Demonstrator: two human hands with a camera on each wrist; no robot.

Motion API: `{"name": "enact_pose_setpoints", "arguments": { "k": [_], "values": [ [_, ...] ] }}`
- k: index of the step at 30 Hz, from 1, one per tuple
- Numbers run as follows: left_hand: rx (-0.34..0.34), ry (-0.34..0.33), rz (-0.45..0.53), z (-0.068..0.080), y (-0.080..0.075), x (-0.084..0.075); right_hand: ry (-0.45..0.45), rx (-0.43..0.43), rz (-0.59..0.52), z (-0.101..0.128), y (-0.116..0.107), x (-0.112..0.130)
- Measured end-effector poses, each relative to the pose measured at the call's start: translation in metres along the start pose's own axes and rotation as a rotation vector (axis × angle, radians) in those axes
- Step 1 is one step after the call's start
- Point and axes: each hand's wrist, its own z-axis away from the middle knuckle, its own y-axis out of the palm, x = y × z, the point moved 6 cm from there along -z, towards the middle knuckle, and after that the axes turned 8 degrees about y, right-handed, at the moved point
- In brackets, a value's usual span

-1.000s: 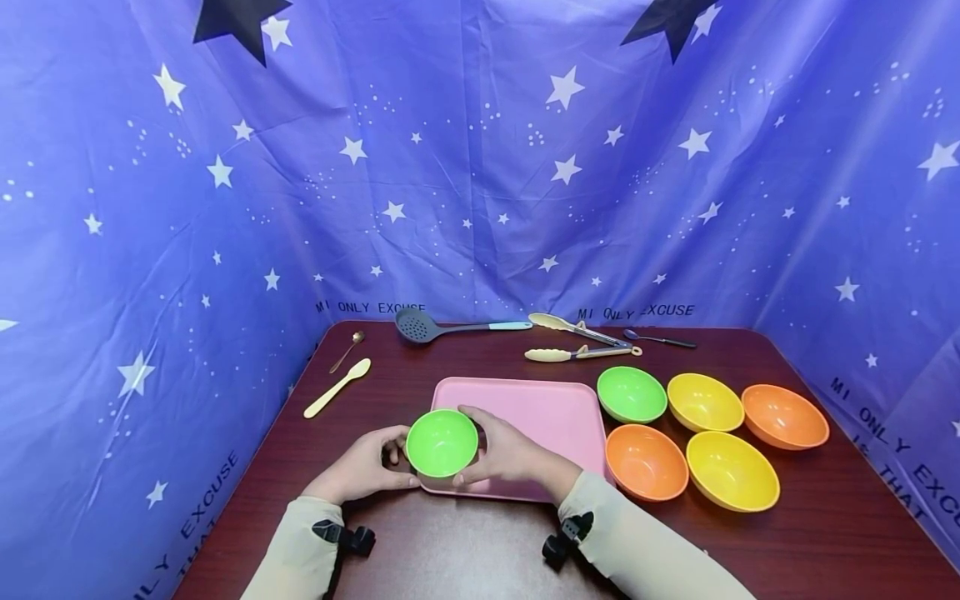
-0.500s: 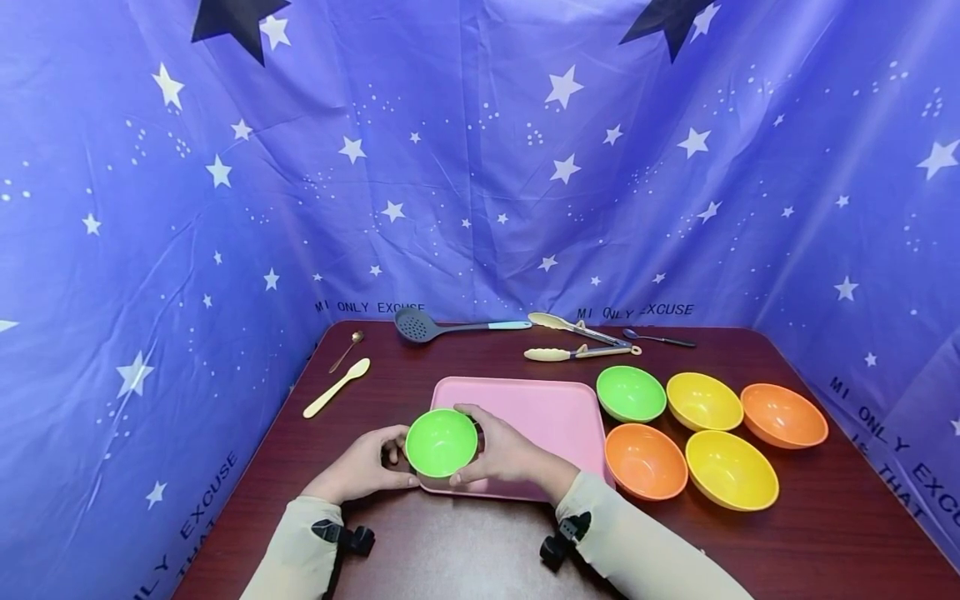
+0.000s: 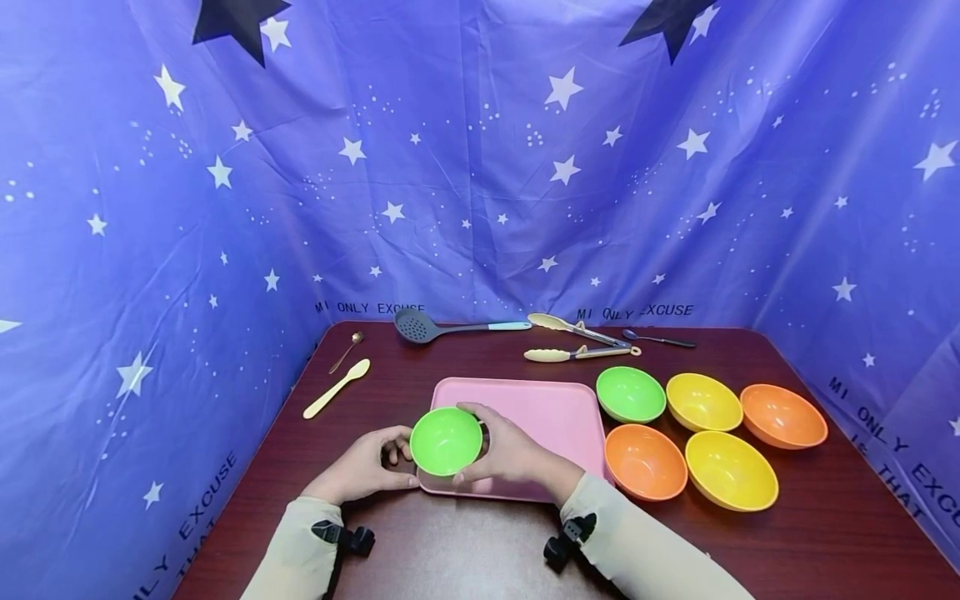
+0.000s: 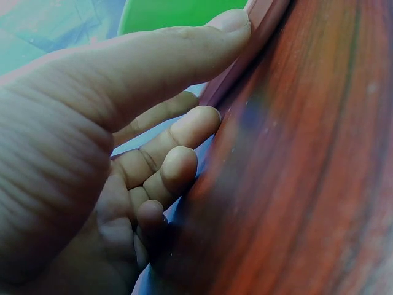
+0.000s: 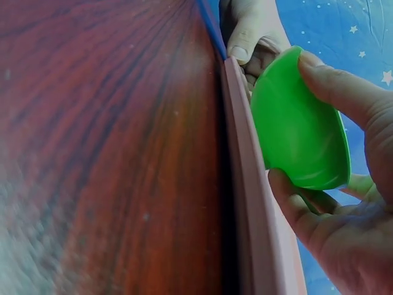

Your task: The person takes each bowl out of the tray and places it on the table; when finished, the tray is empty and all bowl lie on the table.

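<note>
The right hand (image 3: 510,454) holds a green bowl (image 3: 446,440) over the near left corner of a pink tray (image 3: 540,417). Its thumb and fingers (image 5: 319,80) curl round the bowl's rim and underside, and the right wrist view shows the bowl tilted and lifted off the tray, close to the tray's raised edge.

The left hand (image 3: 363,467) is at the tray's left corner, just beside the bowl. Its thumb presses on the tray's edge, and the other fingers (image 4: 184,132) curl loosely underneath, against the desk (image 3: 465,550). Whether it touches the bowl, I cannot tell.

Right of the tray stand five more bowls, close together: a second green bowl (image 3: 632,394), a yellow bowl (image 3: 705,402) and an orange bowl (image 3: 783,415) in the far row, another orange one (image 3: 646,462) and another yellow one (image 3: 731,470) in the near row.

Along the far edge of the desk lie a grey skimmer (image 3: 450,326) with a blue handle, cream tongs (image 3: 577,342) and a dark spoon (image 3: 660,338). At the far left lie a small metal spoon (image 3: 347,351) and a cream spatula (image 3: 337,387).

Blue cloth (image 3: 480,167) with white stars hangs behind and to both sides. Both forearms wear cream sleeves (image 3: 637,550) with black straps at the wrists.
</note>
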Motion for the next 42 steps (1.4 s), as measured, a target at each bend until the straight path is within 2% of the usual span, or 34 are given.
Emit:
{"name": "enact_pose_setpoints", "arguments": {
  "k": [11,24,32,42],
  "values": [
    [-0.001,-0.014,0.024,0.000,0.000,0.001,0.000,-0.056,-0.108,0.016,-0.023,0.010],
    [0.001,-0.010,0.010,0.002,0.000,0.000,-0.038,-0.171,-0.100,0.049,-0.067,0.025],
    [0.011,-0.040,0.002,0.001,0.001,0.002,-0.066,-0.238,-0.075,0.071,-0.083,0.026],
    [0.007,-0.028,0.005,0.000,0.001,0.002,-0.061,-0.325,-0.048,0.104,-0.115,0.027]
  ]
}}
